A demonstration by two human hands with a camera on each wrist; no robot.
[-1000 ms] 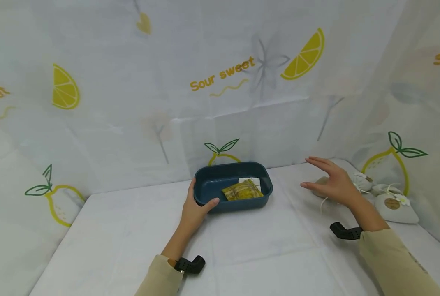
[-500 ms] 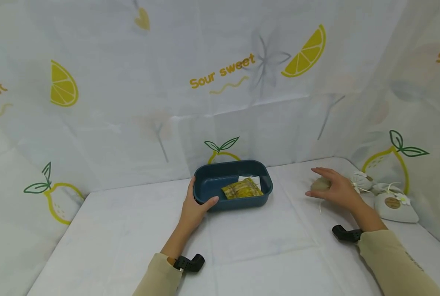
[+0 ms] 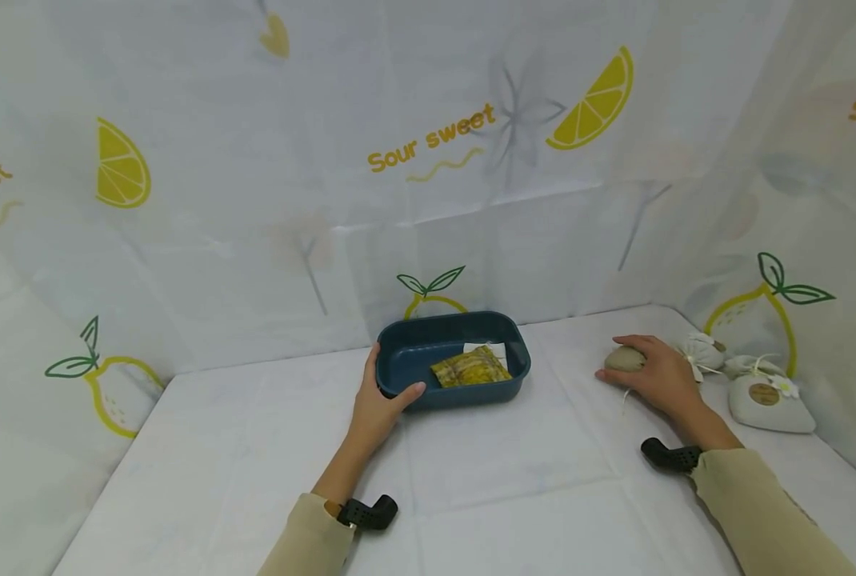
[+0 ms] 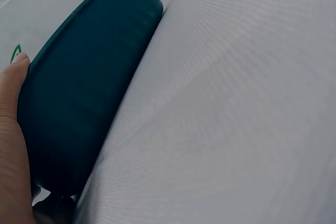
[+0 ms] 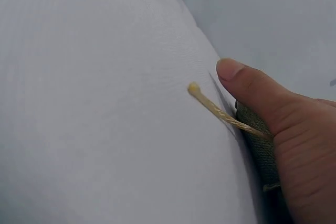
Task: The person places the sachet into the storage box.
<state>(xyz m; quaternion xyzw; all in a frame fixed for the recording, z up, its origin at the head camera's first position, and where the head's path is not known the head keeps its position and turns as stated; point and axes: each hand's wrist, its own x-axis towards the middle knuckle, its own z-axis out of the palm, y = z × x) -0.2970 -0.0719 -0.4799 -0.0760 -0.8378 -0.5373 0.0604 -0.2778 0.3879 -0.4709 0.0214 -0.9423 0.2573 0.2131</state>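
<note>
A dark blue plastic bin stands at the back middle of the table in the head view. My left hand holds its left end, thumb at the front rim and fingers along the left side. Inside the bin lie a yellow patterned pouch and a flat white piece. To the right, my right hand grips a small grey-green cloth drawstring pouch between thumb and fingers. A tan cord trails from it past the thumb in the right wrist view; the rest of the pouch is mostly hidden.
Beyond my right hand are a white cloth sachet with a brown label and flower, and a smaller white sachet with ties. A white tablecloth covers the table. A lemon-printed curtain stands behind the bin.
My right hand has lowered and closed its thumb and fingers around the grey-green pouch. The left hand and the bin have stayed in place.
</note>
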